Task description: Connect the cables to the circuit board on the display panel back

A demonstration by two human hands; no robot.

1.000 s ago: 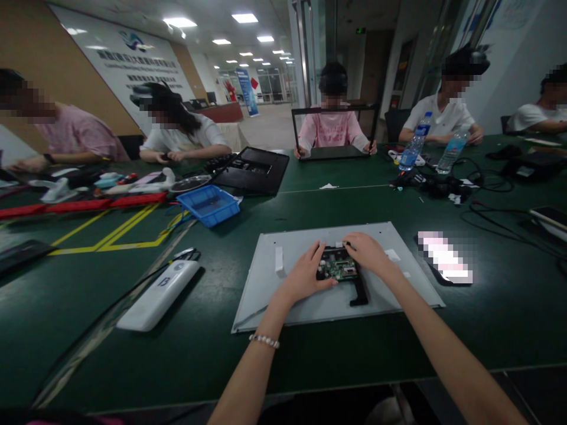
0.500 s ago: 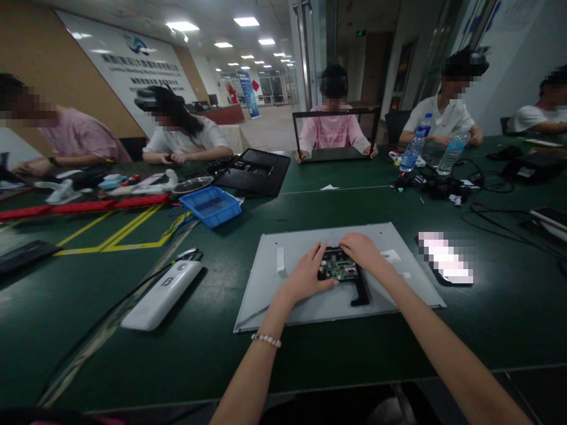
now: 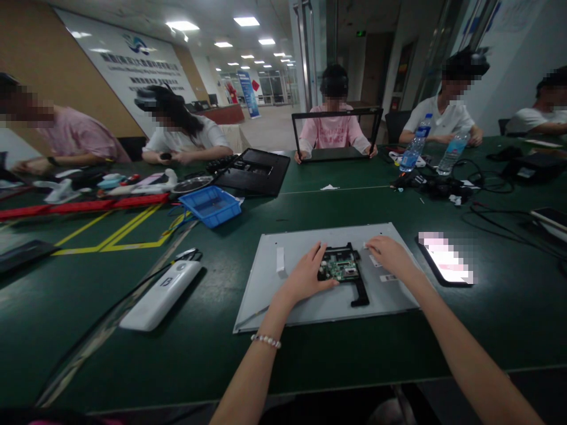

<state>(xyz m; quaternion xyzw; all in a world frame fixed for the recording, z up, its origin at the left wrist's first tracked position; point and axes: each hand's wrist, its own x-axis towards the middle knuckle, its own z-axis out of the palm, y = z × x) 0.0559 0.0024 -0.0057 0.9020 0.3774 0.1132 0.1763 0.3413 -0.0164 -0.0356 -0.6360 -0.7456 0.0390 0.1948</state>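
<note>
A grey metal panel lies flat on the green table in front of me. On its middle sits a small green circuit board in a black bracket. My left hand rests on the panel with its fingers pressed against the board's left edge. My right hand lies to the right of the board, fingers curled down on a small white label area of the panel, holding nothing I can make out.
A lit phone lies right of the panel. A white power bank with a cable lies left. Farther back stand a blue tray, a black monitor shell, water bottles and tangled cables. Several people sit around the table.
My right hand has left the top of the circuit board and moved right onto the bare panel. The board and bracket now show fully. My left hand has stayed put.
</note>
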